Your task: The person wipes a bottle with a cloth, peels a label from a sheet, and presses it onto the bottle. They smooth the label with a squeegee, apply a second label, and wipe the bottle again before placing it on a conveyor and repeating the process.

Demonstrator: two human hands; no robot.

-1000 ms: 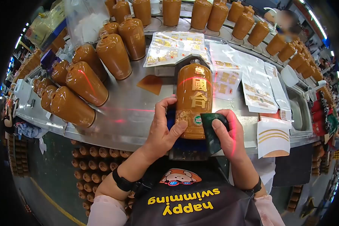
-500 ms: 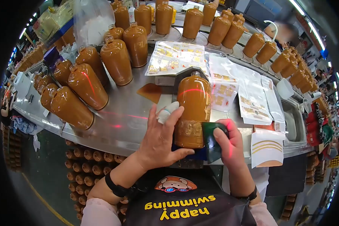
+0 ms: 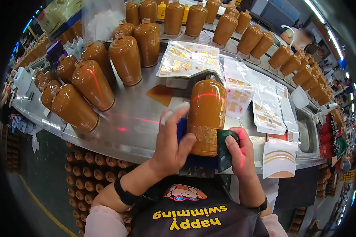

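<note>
A glossy brown bottle (image 3: 206,112) lies tilted in a dark holder (image 3: 196,79), neck away from me. Gold raised decoration (image 3: 205,139) runs round its lower part. My right hand (image 3: 241,152) grips a dark green flat scraper (image 3: 224,152), whose edge lies along the lower right side of the bottle. On the other side, my left hand (image 3: 170,144) is open, fingers spread and slightly blurred, its thumb right at the bottle's lower left edge. A white wrap (image 3: 167,117) covers one of its fingers.
Several brown bottles (image 3: 93,85) stand on the metal table at left, and more ride a curved conveyor (image 3: 241,55) behind. Sheets of gold stickers (image 3: 190,59) lie behind the holder and at right (image 3: 268,114). A card with gold strips (image 3: 280,158) hangs over the front edge, near a sink (image 3: 307,126).
My left hand has drawn back from the bottle's front, its fingers lifting. The decoration facing me looks different, as if the bottle has turned. Conveyor bottles have shifted right.
</note>
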